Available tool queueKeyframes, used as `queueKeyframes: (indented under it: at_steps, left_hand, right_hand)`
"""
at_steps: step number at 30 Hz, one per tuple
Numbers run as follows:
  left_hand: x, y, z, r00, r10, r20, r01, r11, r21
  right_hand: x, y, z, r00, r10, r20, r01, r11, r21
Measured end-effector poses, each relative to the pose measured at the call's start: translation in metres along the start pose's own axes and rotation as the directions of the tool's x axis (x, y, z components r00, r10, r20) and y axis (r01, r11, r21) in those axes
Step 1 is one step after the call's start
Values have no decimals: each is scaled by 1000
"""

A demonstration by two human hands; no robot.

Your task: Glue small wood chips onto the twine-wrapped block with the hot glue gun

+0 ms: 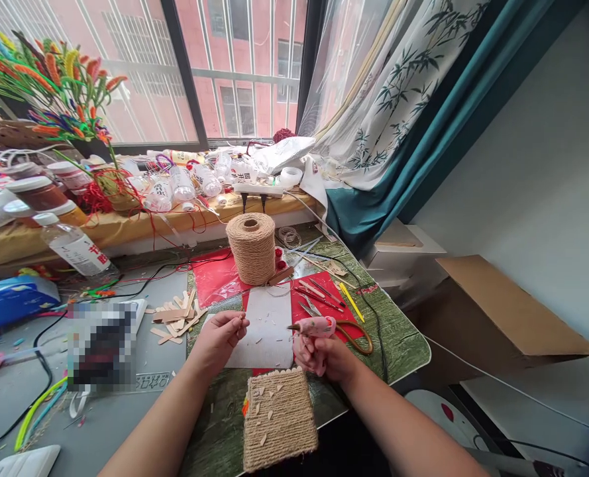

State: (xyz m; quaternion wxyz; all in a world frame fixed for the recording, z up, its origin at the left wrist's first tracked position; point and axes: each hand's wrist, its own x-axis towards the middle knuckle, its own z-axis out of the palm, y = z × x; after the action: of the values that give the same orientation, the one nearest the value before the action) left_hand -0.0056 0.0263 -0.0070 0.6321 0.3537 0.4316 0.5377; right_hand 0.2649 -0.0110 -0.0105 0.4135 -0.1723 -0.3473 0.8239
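Note:
My right hand [319,351] is closed round the handle of a pink hot glue gun [315,326], whose nozzle points left. Opposite the nozzle, my left hand [222,334] pinches thumb and fingertips together on something too small to name. Below and between both hands is a flat piece wrapped in jute twine [280,421], with several small pale chips scattered on its face and a scalloped upper edge. A bit of orange shows at its left side. Under the hands lies a white sheet [269,324], strewn with small slivers.
A large spool of jute twine [252,248] stands behind the sheet. Scissors [358,338] and a yellow pen [352,303] lie to the right on red material. Craft sticks [177,317] are piled left. Bottles [78,248] and a power strip [258,190] line the sill; a cardboard box [513,311] stands right.

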Motion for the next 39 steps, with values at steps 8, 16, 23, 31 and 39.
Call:
queueKeyframes:
  at_steps: [8,16,23,31,39]
  left_hand:
    - [-17,37,7,980,47,192,-95,964,248]
    - [-93,114,74,606,-76,792,-760,238,605]
    - [-103,108,114,546,-319,775,-837,-194,511]
    - [-92,105,140,586,-446,677,-810,-290,510]
    - [-92,104,153,628,-496,599,-770,-284,572]
  right_hand:
    - [3,-13,-2,989,-119,-84,131,978,159]
    - [4,-11,-8,991,-97,-88,112,975,192]
    - [1,-13,-7,991,-114,-74,125,978,166]
    - [-3,-16,-7,986,-148,-82,160,972,173]
    - [-4,-16,-10,986,-134,-97,149,974,170]
